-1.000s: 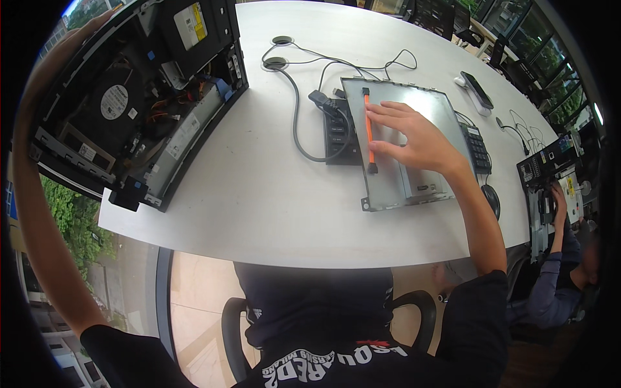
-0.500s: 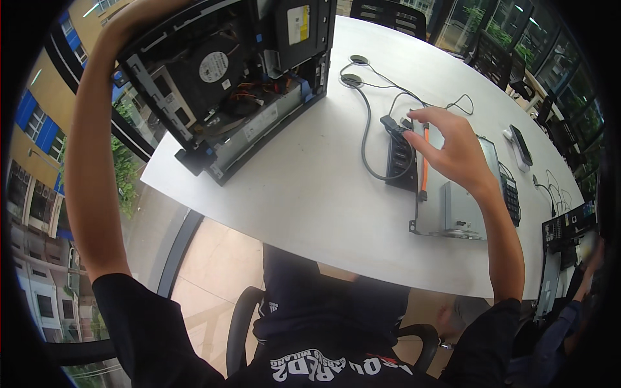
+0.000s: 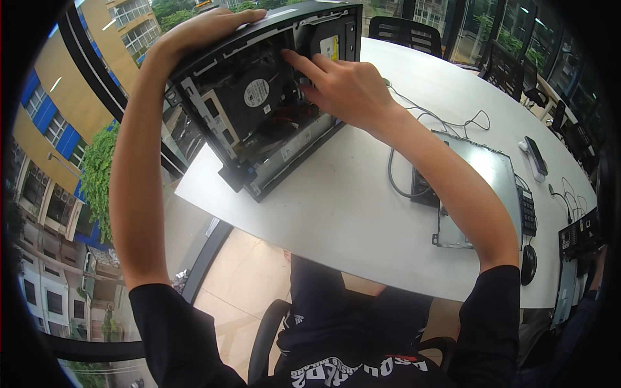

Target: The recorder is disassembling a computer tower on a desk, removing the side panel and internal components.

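A black desktop computer case (image 3: 275, 174) stands at the table's left end, its open side facing me. Inside it show a black fan housing with a round white label (image 3: 256, 93), thin coloured wires (image 3: 284, 121) and a dark drive bay with a white-and-yellow label (image 3: 330, 48). My left hand (image 3: 217, 27) holds the case by its top edge, fingers stretched along it. My right hand (image 3: 352, 94) reaches into the opening, index finger extended and thumb apart, with nothing visible between them. Whether the fingertip touches a part inside I cannot tell.
A flat metal panel (image 3: 482, 168) lies on the white table (image 3: 336, 207), partly behind my right forearm. Around it are a black power strip (image 3: 424, 187), cables, a keyboard (image 3: 527, 210), a mouse (image 3: 528, 264) and a phone (image 3: 535, 155). Another computer case (image 3: 579, 239) stands far right.
My right hand has moved left from above the metal panel and orange cable to the inside of the case. My left hand stays on the case's top. The head view has shifted.
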{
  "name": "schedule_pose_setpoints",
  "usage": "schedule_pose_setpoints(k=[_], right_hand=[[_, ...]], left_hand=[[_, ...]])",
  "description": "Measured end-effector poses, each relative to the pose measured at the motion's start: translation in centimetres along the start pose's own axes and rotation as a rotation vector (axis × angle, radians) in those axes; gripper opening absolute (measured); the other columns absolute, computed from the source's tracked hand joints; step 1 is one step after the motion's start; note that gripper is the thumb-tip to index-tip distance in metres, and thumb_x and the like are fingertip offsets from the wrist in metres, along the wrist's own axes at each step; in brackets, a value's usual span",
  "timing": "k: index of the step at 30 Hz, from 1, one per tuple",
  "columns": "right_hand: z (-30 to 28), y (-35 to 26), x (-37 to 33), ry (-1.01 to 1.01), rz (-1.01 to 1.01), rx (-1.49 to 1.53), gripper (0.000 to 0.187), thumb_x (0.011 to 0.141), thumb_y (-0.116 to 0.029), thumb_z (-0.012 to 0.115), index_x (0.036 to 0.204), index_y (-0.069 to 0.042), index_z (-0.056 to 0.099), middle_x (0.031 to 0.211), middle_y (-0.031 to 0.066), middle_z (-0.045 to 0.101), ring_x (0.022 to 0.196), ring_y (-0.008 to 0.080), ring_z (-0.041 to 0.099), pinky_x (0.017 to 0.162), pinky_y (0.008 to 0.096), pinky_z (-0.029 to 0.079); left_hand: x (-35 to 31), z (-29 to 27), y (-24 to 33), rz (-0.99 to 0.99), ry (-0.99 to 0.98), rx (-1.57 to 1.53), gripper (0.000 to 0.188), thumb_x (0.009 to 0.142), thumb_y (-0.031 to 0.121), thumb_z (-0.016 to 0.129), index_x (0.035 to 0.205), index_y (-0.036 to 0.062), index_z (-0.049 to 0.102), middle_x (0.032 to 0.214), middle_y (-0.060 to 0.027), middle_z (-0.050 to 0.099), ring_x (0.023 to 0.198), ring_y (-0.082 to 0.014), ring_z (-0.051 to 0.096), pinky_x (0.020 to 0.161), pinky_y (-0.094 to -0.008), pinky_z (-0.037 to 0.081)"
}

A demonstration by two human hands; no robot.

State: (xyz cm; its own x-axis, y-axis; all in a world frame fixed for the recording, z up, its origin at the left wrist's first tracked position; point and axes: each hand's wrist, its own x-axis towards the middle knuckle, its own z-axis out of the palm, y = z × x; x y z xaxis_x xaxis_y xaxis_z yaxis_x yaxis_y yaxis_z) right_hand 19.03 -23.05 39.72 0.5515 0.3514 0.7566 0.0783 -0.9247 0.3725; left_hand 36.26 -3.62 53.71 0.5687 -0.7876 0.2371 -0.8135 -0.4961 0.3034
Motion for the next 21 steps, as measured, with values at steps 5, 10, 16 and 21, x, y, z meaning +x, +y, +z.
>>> schedule_pose_setpoints(k=[5, 10, 16, 21], right_hand=[[0.8, 0.1, 1.7, -0.105, 0.015, -0.092, 0.055, 0.088, -0.027, 0.077, 0.135, -0.010, 0.056, 0.084, 0.0054, 0.069, 0.063, 0.0214, 0.072, 0.052, 0.0299, 0.056], [0.3, -0.3, 2.9, -0.130, 0.031, -0.050, 0.043, 0.086, -0.023, 0.076, 0.119, -0.005, 0.055, 0.078, 0.0072, 0.069, 0.063, 0.0241, 0.073, 0.053, 0.0337, 0.057], [-0.6, -0.7, 3.7, -0.183, 0.039, 0.060, 0.034, 0.082, -0.016, 0.077, 0.106, -0.002, 0.057, 0.086, 0.0134, 0.075, 0.075, 0.0297, 0.076, 0.060, 0.0368, 0.059], [0.2, -0.7, 4.0, -0.198, 0.098, 0.148, 0.041, 0.080, -0.012, 0.073, 0.113, 0.002, 0.053, 0.083, 0.0163, 0.072, 0.072, 0.0327, 0.074, 0.061, 0.0400, 0.059]], left_hand=[[-0.4, -0.4, 0.4, -0.080, -0.061, -0.099, 0.082, 0.094, 0.072, 0.053, 0.123, -0.0030, 0.071, 0.101, -0.0166, 0.073, 0.083, -0.0194, 0.075, 0.076, -0.0263, 0.061], [-0.5, -0.5, 0.4, -0.110, -0.038, -0.096, 0.083, 0.093, 0.072, 0.054, 0.126, -0.0028, 0.069, 0.102, -0.0162, 0.073, 0.082, -0.0201, 0.074, 0.076, -0.0261, 0.061], [-0.4, -0.4, 0.6, -0.110, -0.027, -0.069, 0.085, 0.092, 0.074, 0.054, 0.126, -0.0029, 0.069, 0.107, -0.0178, 0.073, 0.084, -0.0206, 0.074, 0.078, -0.0266, 0.061], [-0.1, -0.3, 0.3, -0.121, -0.066, -0.087, 0.085, 0.091, 0.073, 0.055, 0.126, -0.0028, 0.069, 0.108, -0.0173, 0.073, 0.085, -0.0199, 0.074, 0.080, -0.0257, 0.060]])
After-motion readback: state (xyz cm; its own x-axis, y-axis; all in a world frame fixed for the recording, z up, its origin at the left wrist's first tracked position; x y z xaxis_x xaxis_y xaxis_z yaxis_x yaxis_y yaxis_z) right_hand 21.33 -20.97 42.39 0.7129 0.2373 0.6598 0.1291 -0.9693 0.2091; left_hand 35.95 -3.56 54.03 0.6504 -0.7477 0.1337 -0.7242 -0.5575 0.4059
